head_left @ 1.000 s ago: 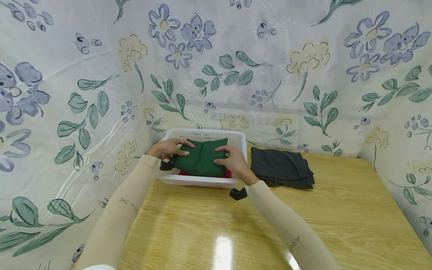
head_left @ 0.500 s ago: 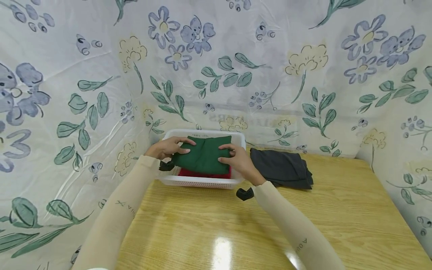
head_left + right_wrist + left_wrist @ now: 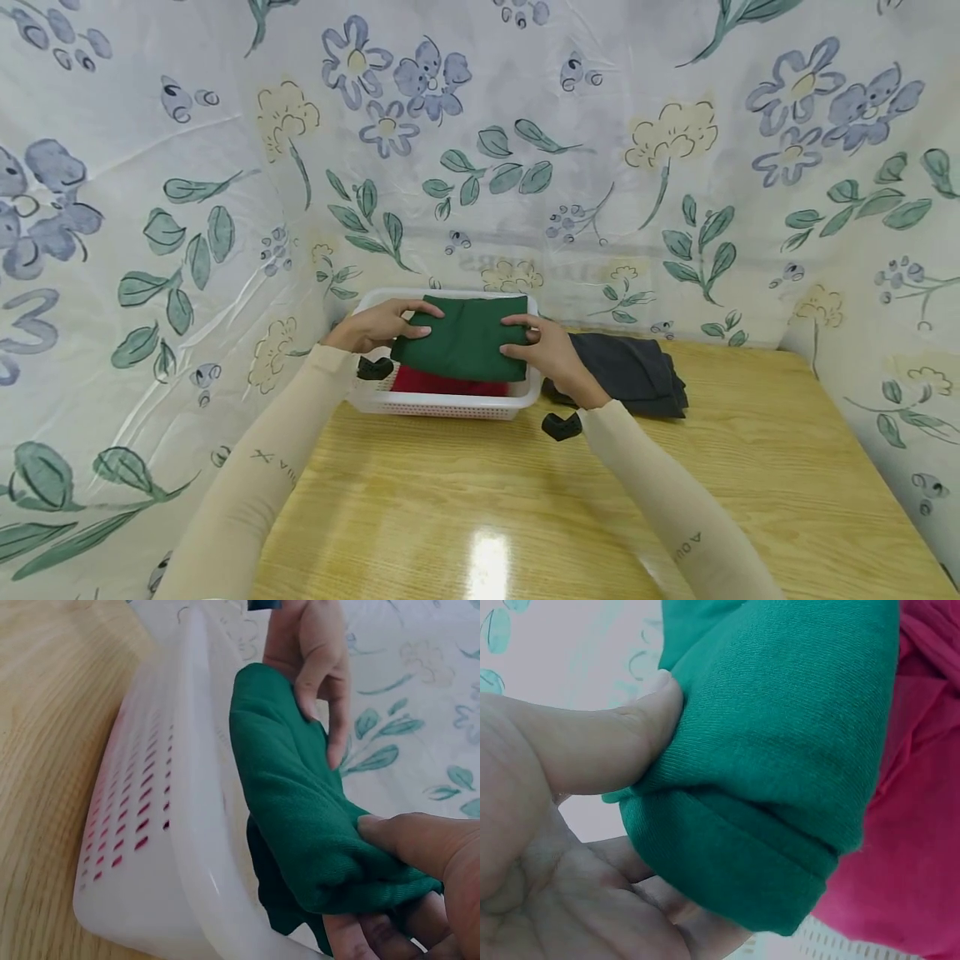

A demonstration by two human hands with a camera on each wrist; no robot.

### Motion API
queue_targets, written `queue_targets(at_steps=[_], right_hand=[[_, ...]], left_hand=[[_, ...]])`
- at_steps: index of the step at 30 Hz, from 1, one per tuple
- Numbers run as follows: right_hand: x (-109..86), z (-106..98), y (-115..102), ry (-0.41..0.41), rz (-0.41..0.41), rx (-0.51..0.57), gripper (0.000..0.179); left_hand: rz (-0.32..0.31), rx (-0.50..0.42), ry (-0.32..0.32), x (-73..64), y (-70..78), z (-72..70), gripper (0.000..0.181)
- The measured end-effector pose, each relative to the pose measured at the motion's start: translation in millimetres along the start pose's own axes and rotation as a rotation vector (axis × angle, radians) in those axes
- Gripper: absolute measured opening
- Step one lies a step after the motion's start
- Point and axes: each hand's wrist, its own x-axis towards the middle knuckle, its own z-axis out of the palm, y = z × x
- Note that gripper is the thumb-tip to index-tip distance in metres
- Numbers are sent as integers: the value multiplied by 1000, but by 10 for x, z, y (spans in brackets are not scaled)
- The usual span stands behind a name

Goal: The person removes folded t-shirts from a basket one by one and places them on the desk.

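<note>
A folded green cloth garment [image 3: 468,340] is held up over the white plastic basket [image 3: 427,407] by both hands. At its left end my left hand [image 3: 378,325] grips it, thumb on top and fingers beneath, as the left wrist view shows. My right hand [image 3: 551,354] pinches the opposite end the same way; in the right wrist view the thumb lies on the green cloth [image 3: 300,795] with fingers under it. Below, inside the basket, a red cloth [image 3: 450,382] lies partly hidden by the green one.
A dark grey folded cloth [image 3: 630,375] lies on the wooden table [image 3: 420,492] right of the basket, partly behind my right hand. A flower-printed sheet [image 3: 487,208] hangs close behind the basket and along the left side.
Both hands have lifted the green garment up and slightly to the right. More of the red cloth beneath it now shows. The dark grey cloth has stayed on the table.
</note>
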Motion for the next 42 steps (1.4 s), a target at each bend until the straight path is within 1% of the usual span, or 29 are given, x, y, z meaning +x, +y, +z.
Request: queue_targets(at_steps=[3,7,13,24,27,30,34,42], right_hand=[[-16,-58,-5,-16,-2,54,48],[-30,-113,-1,-30,6,75,48],[-78,-193,4,-18,5,64,48],[-172,-380,44,1,7,32,48],[-199,-428,60,1,16,43,49],[-223,-476,62,7,25,53,48],[-256,-537,48,5,13,53,49],[-324,-688,72,4,4,33,49]], left_hand=[[-1,-23,-3,20,41,24,43],[-2,-17,5,15,85,59,43],[9,-11,4,5,121,110,42],[38,-63,-17,52,216,252,44],[39,-52,-17,63,246,294,44],[38,-69,-22,73,271,335,45],[50,-81,-17,87,311,387,46],[86,-32,6,96,416,505,43]])
